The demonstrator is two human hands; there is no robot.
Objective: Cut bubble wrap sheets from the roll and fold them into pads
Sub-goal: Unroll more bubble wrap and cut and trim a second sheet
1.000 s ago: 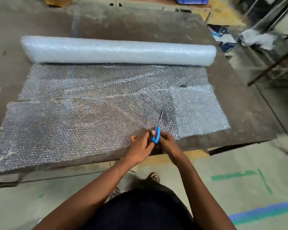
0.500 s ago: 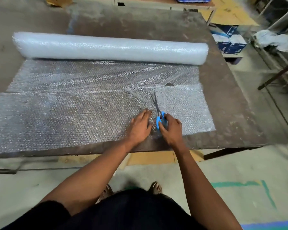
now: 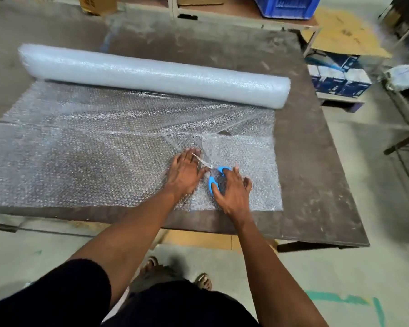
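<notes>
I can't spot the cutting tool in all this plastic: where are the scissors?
In the head view, the blue-handled scissors are right of centre on the unrolled bubble wrap sheet, gripped by the right hand, blades pointing at the left hand.

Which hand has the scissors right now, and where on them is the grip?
The right hand holds the scissors by the blue handles. The left hand holds nothing; it presses flat on the bubble wrap sheet.
</notes>
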